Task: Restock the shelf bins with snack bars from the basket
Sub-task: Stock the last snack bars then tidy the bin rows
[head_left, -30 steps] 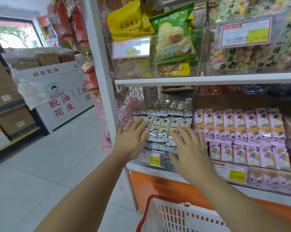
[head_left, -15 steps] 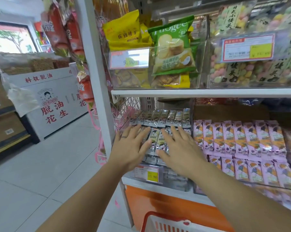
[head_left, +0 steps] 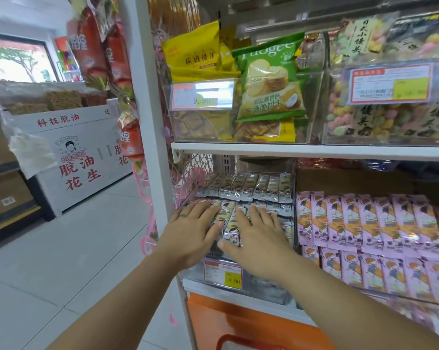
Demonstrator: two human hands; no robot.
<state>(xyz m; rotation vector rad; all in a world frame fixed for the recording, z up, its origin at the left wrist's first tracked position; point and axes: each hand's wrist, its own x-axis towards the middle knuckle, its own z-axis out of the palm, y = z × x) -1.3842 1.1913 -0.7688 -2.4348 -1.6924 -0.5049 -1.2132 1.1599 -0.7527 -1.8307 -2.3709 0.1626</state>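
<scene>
Fingers (head_left: 200, 210) of the left hand (head_left: 188, 236) lie straight and spread, palm down, flat on the near row of silver-grey snack bars (head_left: 229, 226) in the clear bin (head_left: 269, 294) at the left end of the lower shelf; they press and grasp nothing. Between these fingers and those of the other hand a few bars show uncovered, packed side by side. Each has its long axis running front to back, the far end raised and pointing toward the rear of the shelf. Just beyond the fingertips a back row (head_left: 246, 185) of the same bars lies the same way. Right-hand fingers (head_left: 257, 215) are likewise straight and fanned, the right hand (head_left: 261, 243) resting flat on the bars at the right side of the bin, thumb stretched toward the left hand, clasping nothing. Below both palms a price label (head_left: 223, 272) hangs on the bin's front wall. Right of the right fingers, pink-wrapped bars (head_left: 364, 221) lie in rows with the same front-to-back axis. Below the right forearm the red rim of the basket (head_left: 238, 341) shows at the bottom edge.
</scene>
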